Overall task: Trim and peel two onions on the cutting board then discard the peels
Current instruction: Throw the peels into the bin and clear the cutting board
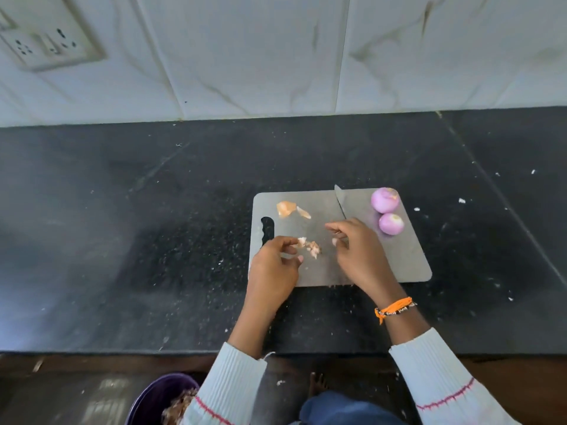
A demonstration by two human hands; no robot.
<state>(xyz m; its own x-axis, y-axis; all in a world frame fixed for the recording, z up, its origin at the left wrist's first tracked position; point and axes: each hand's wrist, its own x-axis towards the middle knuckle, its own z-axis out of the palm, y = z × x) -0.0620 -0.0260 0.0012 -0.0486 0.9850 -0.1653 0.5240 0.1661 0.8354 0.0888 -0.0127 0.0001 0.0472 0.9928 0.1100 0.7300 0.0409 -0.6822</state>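
On the dark speckled desk (184, 240) lies a grey cutting board (408, 259), its handle slot toward the left. At its far right corner sit two peeled purple onions, the farther onion (385, 200) just beside, perhaps touching, the nearer onion (391, 224). A knife (340, 200) lies on the board to their left, blade pointing away from the person; its handle is hidden behind the right hand.

The left hand (273, 271) hovers at the board's near left part, fingers curled in a loose grip around a small heap of peel scraps (310, 246). The right hand (359, 253) is over the board's middle, its grip pinched on a small pale scrap. Two larger orange peels (288, 208) lie apart near the far left edge.

Below the desk, a purple bin (156, 400) holding scraps stands on the floor.
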